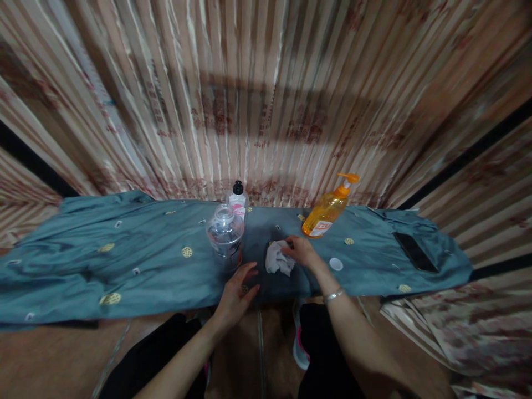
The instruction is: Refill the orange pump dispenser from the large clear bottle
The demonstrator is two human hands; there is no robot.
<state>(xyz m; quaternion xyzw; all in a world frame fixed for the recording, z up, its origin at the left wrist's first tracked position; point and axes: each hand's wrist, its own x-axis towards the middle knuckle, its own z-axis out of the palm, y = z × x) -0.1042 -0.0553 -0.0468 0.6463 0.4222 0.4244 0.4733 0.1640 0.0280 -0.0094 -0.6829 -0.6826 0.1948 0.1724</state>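
Observation:
My right hand [300, 249] has its fingers closed on a crumpled white cloth [277, 260], which rests at the middle of the covered table. Near the front edge, my left hand [239, 291] is held with thumb and fingers apart and nothing between them. Just beyond it stands a clear, uncapped plastic bottle [225, 235]. A smaller bottle [238, 200] with a black cap and a pink-and-white label is partly hidden behind that one. Right of the cloth is an amber pump bottle [326, 213] with an orange pump top. A small white cap [336, 264] lies beside my right wrist.
A teal patterned cloth [158, 271] with wrinkles covers the long narrow table. Toward its right end lies a dark phone [415, 252]. Striped curtains [257, 111] hang close behind and at the sides, with black poles [469, 152] slanting at both ends.

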